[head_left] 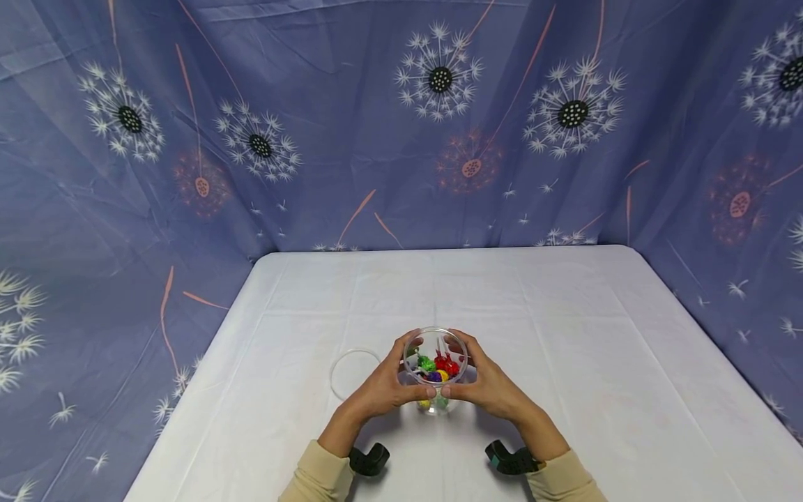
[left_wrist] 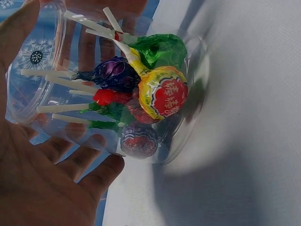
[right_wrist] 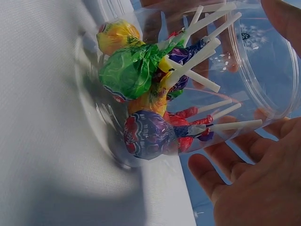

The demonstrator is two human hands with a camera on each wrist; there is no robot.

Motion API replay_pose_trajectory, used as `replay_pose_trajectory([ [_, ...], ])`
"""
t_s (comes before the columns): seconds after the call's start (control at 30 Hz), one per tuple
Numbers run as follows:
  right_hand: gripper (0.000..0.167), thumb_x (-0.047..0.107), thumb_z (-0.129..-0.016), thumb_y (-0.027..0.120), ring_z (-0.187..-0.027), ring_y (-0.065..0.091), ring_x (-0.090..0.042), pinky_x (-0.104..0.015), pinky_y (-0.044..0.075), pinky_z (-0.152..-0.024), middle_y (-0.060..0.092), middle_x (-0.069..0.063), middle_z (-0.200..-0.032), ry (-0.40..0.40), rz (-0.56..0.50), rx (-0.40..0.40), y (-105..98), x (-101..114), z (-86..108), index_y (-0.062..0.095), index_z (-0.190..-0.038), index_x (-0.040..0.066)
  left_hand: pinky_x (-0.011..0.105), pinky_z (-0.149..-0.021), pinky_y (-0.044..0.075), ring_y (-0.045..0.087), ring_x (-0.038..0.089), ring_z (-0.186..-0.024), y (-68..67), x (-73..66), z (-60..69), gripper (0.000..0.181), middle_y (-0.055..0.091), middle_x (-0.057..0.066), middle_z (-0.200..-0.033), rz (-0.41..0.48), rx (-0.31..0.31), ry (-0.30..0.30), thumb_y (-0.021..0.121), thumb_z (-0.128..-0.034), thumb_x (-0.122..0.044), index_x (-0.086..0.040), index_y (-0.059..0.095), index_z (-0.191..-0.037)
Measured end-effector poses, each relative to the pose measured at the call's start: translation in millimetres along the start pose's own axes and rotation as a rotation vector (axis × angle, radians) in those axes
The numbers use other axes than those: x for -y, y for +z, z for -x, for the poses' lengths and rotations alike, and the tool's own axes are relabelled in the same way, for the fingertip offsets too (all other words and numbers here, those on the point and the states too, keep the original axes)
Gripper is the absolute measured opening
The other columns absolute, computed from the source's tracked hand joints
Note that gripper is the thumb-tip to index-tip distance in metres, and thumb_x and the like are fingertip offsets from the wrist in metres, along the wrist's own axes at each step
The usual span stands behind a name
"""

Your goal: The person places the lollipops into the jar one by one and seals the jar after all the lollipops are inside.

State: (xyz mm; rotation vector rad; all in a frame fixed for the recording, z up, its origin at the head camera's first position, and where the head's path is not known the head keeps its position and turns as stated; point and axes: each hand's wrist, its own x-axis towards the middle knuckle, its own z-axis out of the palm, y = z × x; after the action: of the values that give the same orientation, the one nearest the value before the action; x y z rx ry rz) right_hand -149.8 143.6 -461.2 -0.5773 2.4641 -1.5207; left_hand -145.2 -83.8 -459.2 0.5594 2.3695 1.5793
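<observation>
A clear plastic jar (head_left: 438, 410) stands on the white table, its round open mouth facing up. Wrapped lollipops fill its lower part, among them a yellow-and-red one (left_wrist: 164, 93), a green one (right_wrist: 126, 73) and a purple one (right_wrist: 148, 135), with white sticks pointing toward the mouth. My left hand (head_left: 384, 385) curves round the jar's left side, thumb at the front and fingers behind. On the opposite side my right hand (head_left: 492, 385) grips it the same way. The two thumb tips almost meet in front.
A thin white ring or clear lid (head_left: 354, 350) lies on the white table (head_left: 564, 321), just left of the jar. Behind and beside the table hangs a blue curtain (head_left: 364, 125) with dandelion prints. Black devices (head_left: 370, 459) are strapped at both wrists.
</observation>
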Motion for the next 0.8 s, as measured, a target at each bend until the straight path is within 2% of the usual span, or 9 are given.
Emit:
replay_pose_trajectory([
  [0.2, 0.085, 0.035, -0.077, 0.077, -0.129, 0.04, -0.047, -0.062, 0.039, -0.099, 0.041, -0.01, -0.146, -0.024, 0.0, 0.0, 0, -2, -0.4, 0.025, -0.144, 0.033, 0.051, -0.114, 0.03, 0.033, 0.027, -0.14, -3.8, -5.4, 3.7, 0.099, 0.029, 0.006, -0.153, -0.016, -0.001, -0.015, 0.077, -0.0755, -0.042, -0.032, 0.013, -0.15],
  [0.4, 0.085, 0.034, -0.077, 0.078, -0.127, 0.042, -0.046, -0.063, 0.036, -0.1, 0.042, -0.01, -0.146, -0.043, -0.002, -0.007, 0, -3, -0.3, 0.026, -0.144, 0.032, 0.054, -0.115, 0.025, 0.025, 0.027, -0.144, -14.4, -9.1, 14.6, 0.101, 0.027, 0.006, -0.154, -0.12, -0.08, -0.039, 0.08, -0.074, -0.036, -0.024, 0.014, -0.151],
  [0.57, 0.085, 0.034, -0.076, 0.078, -0.127, 0.043, -0.045, -0.064, 0.036, -0.101, 0.042, -0.011, -0.145, -0.034, 0.002, -0.013, 1, -1, 0.1, 0.026, -0.144, 0.029, 0.06, -0.111, 0.026, 0.025, 0.031, -0.144, -27.0, -6.5, 28.4, 0.1, 0.027, 0.005, -0.155, -0.22, -0.159, -0.078, 0.081, -0.0723, -0.038, -0.026, 0.018, -0.15],
  [0.8, 0.085, 0.033, -0.076, 0.078, -0.126, 0.043, -0.045, -0.063, 0.038, -0.1, 0.041, -0.011, -0.146, -0.03, 0.001, -0.012, 1, -2, -0.5, 0.027, -0.144, 0.028, 0.057, -0.11, 0.03, 0.026, 0.028, -0.143, -43.5, 2.1, 42.5, 0.103, 0.029, 0.002, -0.154, -0.336, -0.222, -0.141, 0.081, -0.0674, -0.047, -0.032, 0.021, -0.149],
])
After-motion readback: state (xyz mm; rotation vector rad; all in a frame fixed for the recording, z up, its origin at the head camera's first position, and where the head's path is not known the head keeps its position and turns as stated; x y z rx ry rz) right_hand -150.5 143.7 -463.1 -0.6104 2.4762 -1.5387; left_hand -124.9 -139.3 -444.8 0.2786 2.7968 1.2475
